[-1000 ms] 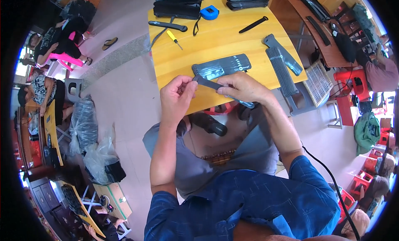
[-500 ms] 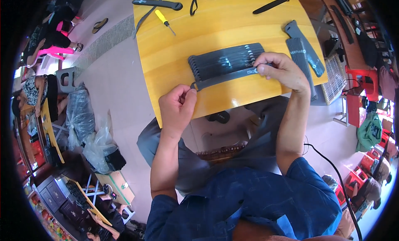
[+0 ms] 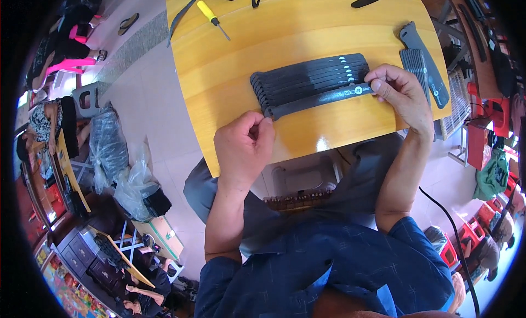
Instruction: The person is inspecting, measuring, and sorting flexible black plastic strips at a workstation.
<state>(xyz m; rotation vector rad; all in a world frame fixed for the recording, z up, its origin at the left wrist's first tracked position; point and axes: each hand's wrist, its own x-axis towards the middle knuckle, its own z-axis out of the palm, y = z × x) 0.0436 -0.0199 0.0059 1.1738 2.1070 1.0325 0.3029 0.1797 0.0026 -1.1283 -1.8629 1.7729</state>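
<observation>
On the yellow wooden table (image 3: 235,60) lies a row of several flat dark grey strips (image 3: 307,77), side by side. The nearest strip (image 3: 320,98) is held at both ends. My left hand (image 3: 244,145) pinches its left tip at the table's near edge. My right hand (image 3: 400,93) grips its right end, beside a small white round mark on the strip. The strip lies flat against the row.
More dark strips (image 3: 422,60) lie stacked at the table's right edge. A yellow-handled screwdriver (image 3: 211,16) and black tools lie at the far side. Plastic bags (image 3: 118,164) and a stool (image 3: 87,96) stand on the floor at left. A black cable (image 3: 446,225) runs at right.
The strip I held up in both hands has come down flat beside the row on the table. Both hands have stayed on its ends, and my view has moved closer.
</observation>
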